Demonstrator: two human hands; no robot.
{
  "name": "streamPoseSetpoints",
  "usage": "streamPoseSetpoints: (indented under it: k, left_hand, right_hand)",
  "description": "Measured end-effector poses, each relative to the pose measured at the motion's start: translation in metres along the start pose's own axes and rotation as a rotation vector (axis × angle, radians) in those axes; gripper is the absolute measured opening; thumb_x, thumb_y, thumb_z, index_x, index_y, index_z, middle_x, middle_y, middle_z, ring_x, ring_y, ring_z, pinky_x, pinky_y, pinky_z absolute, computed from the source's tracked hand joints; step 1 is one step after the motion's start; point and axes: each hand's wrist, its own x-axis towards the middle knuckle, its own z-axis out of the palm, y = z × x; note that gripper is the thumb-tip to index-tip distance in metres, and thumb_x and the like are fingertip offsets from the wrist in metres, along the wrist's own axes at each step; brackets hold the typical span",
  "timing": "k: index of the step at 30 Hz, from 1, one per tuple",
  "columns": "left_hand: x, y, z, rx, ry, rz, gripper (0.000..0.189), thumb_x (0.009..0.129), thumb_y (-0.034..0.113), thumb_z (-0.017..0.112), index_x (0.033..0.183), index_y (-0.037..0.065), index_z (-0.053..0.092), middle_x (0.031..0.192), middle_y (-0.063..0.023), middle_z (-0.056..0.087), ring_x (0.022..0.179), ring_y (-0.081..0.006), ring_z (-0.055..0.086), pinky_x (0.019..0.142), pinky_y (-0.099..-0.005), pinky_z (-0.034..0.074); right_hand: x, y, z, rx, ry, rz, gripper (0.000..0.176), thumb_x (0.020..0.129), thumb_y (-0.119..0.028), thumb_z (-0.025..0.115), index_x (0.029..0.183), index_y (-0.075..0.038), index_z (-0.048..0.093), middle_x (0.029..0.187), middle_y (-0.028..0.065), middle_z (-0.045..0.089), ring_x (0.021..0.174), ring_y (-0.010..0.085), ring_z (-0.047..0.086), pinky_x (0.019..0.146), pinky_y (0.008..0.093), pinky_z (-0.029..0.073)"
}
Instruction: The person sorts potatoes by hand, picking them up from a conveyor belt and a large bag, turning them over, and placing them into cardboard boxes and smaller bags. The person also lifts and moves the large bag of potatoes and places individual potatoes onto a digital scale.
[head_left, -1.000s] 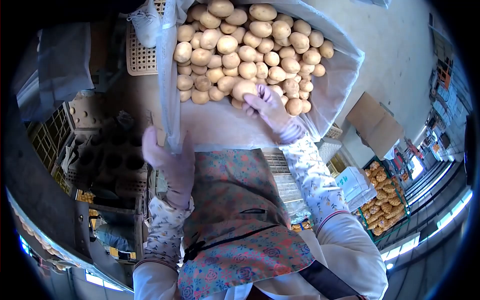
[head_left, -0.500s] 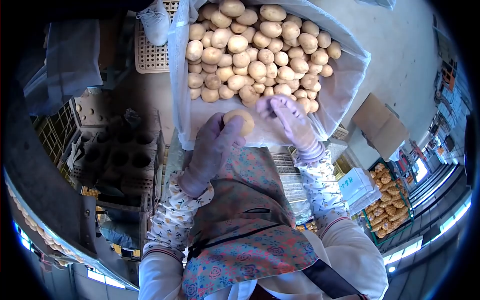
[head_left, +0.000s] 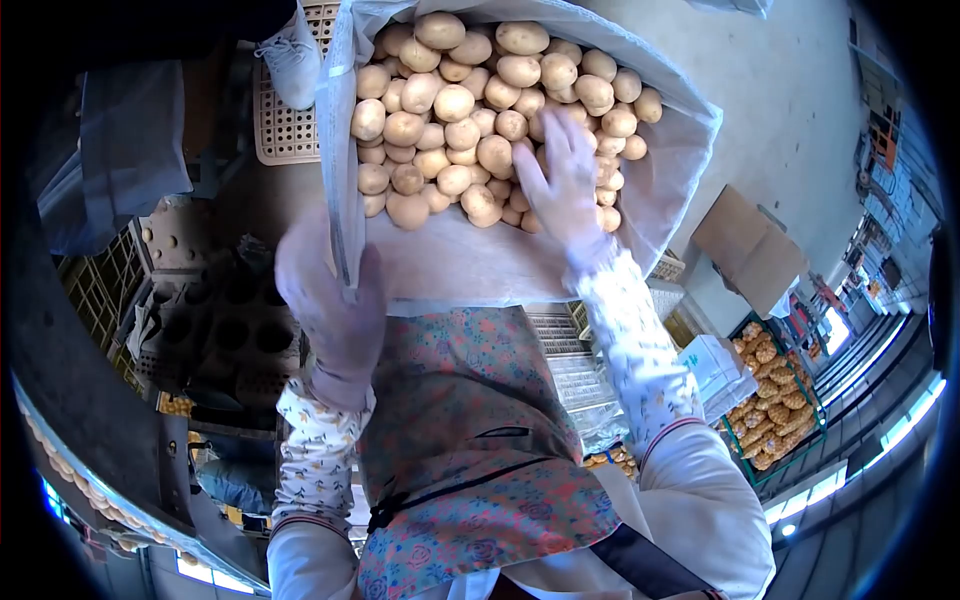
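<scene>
A heap of pale potatoes (head_left: pixel 455 104) lies in a container lined with a whitish translucent sheet (head_left: pixel 440 265). My gloved right hand (head_left: pixel 562 185) reaches over the right part of the heap with its fingers spread, touching or just above the potatoes; none is seen gripped. At the liner's lower left edge is my gloved left hand (head_left: pixel 335 305), smeared by motion. Its fingers cannot be made out clearly, and whether a potato is in it is hidden.
Dark machinery with round holes (head_left: pixel 235 325) stands to the left. A person's white shoe (head_left: pixel 292 68) rests on a perforated crate (head_left: pixel 283 125) at the upper left. On the right are a cardboard box (head_left: pixel 750 248), a white box (head_left: pixel 715 370) and filled orange net bags (head_left: pixel 765 410).
My left hand has moved left from in front of me, and the potato it held is no longer visible. My right hand has moved up onto the heap and spread its fingers.
</scene>
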Motion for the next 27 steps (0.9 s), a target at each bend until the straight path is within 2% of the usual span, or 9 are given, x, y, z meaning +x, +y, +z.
streamPoseSetpoints:
  k: [3,4,9,11,13,17,19,23,27]
  left_hand:
    - [0.025,-0.016,0.03,0.089,0.032,-0.028,0.06,0.085,0.019,0.069,0.135,-0.002,0.044,0.11,-0.02,0.064,0.105,-0.0373,0.059,0.09,-0.0477,0.046]
    - [0.036,-0.023,0.042,0.085,0.009,-0.05,0.062,0.085,0.021,0.069,0.136,-0.002,0.042,0.111,-0.0203,0.063,0.107,-0.0371,0.059,0.091,-0.0481,0.046]
    - [0.086,-0.033,0.065,0.129,-0.233,-0.315,0.042,0.092,0.029,0.06,0.124,0.003,0.054,0.106,-0.0226,0.066,0.099,-0.0392,0.063,0.085,-0.0461,0.05]
    - [0.084,-0.039,0.068,0.147,-0.205,-0.32,0.035,0.092,0.028,0.059,0.119,0.005,0.057,0.1,-0.0202,0.067,0.094,-0.0381,0.064,0.081,-0.0461,0.05]
    - [0.08,-0.04,0.072,0.119,-0.104,-0.261,0.03,0.091,0.026,0.06,0.112,0.006,0.059,0.092,-0.0162,0.068,0.088,-0.0357,0.065,0.078,-0.0461,0.051]
    - [0.081,-0.047,0.072,0.124,-0.1,-0.242,0.029,0.091,0.026,0.059,0.112,0.006,0.06,0.092,-0.0185,0.068,0.085,-0.0381,0.066,0.076,-0.0478,0.051]
    - [0.084,-0.044,0.068,0.085,-0.097,-0.272,0.03,0.091,0.026,0.059,0.115,0.007,0.061,0.093,-0.0192,0.069,0.085,-0.0391,0.067,0.076,-0.047,0.052]
    - [0.087,-0.04,0.064,-0.002,-0.106,-0.345,0.03,0.09,0.028,0.06,0.112,0.008,0.064,0.093,-0.0175,0.07,0.086,-0.0375,0.068,0.077,-0.0445,0.052]
    - [0.088,-0.044,0.064,-0.01,-0.096,-0.345,0.03,0.089,0.029,0.062,0.111,0.008,0.064,0.091,-0.0162,0.071,0.084,-0.0365,0.068,0.076,-0.044,0.053]
  right_hand:
    - [-0.022,0.0,0.056,-0.269,0.05,-0.012,0.085,0.083,-0.05,0.066,0.144,0.004,0.039,0.145,0.0305,0.039,0.137,0.0455,0.035,0.112,0.0561,0.028]
    - [-0.038,-0.024,0.057,-0.396,-0.124,0.059,0.091,0.08,-0.053,0.067,0.148,-0.002,0.035,0.149,0.031,0.033,0.14,0.0457,0.03,0.115,0.0582,0.023]
    - [-0.058,-0.049,0.025,0.385,-0.581,0.303,0.065,0.082,-0.04,0.068,0.134,-0.005,0.051,0.138,0.0284,0.044,0.131,0.0481,0.038,0.106,0.06,0.031]
    - [-0.019,-0.048,0.013,0.482,-0.488,0.193,0.057,0.082,-0.037,0.068,0.127,-0.005,0.056,0.133,0.0267,0.048,0.125,0.0479,0.041,0.1,0.0604,0.034]
    - [0.028,-0.048,0.04,0.33,-0.033,-0.184,0.05,0.082,-0.035,0.068,0.122,-0.007,0.06,0.128,0.0249,0.051,0.12,0.0471,0.044,0.094,0.0606,0.035]
    - [0.014,-0.074,0.094,0.023,0.037,-0.241,0.068,0.082,-0.045,0.067,0.139,-0.013,0.049,0.139,0.0257,0.046,0.132,0.0478,0.037,0.11,0.0583,0.028]
    - [-0.027,-0.079,0.093,0.014,-0.237,-0.15,0.069,0.08,-0.044,0.069,0.139,-0.015,0.048,0.145,0.0255,0.041,0.136,0.0429,0.035,0.111,0.0489,0.032]
    - [-0.041,-0.056,0.022,0.218,-0.737,-0.123,0.042,0.085,-0.026,0.065,0.122,-0.009,0.059,0.113,0.0183,0.057,0.105,0.0352,0.055,0.087,0.0413,0.046]
    - [0.027,0.014,-0.039,0.104,0.123,-0.055,0.016,0.086,-0.009,0.061,0.1,-0.001,0.064,0.087,0.0162,0.064,0.078,0.0347,0.059,0.071,0.0451,0.048]
